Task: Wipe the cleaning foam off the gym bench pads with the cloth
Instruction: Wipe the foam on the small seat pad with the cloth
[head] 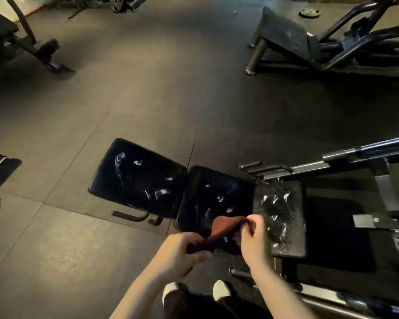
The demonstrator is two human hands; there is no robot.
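A black gym bench lies below me with three pads in a row, each streaked with white foam: a left pad [136, 178], a middle pad [213, 194] and a rougher right pad [283, 217]. A dark red cloth [226, 229] is stretched between my hands over the near edge of the middle pad. My left hand [177, 254] grips its lower end. My right hand [253, 238] pinches its upper end close to the right pad.
The bench's metal frame and bar [355, 155] run off to the right. Another machine [320, 42] stands at the far right, a bench [16, 38] at the far left. Dark rubber floor [148, 100] spreads between them. My shoes [220, 291] are right below.
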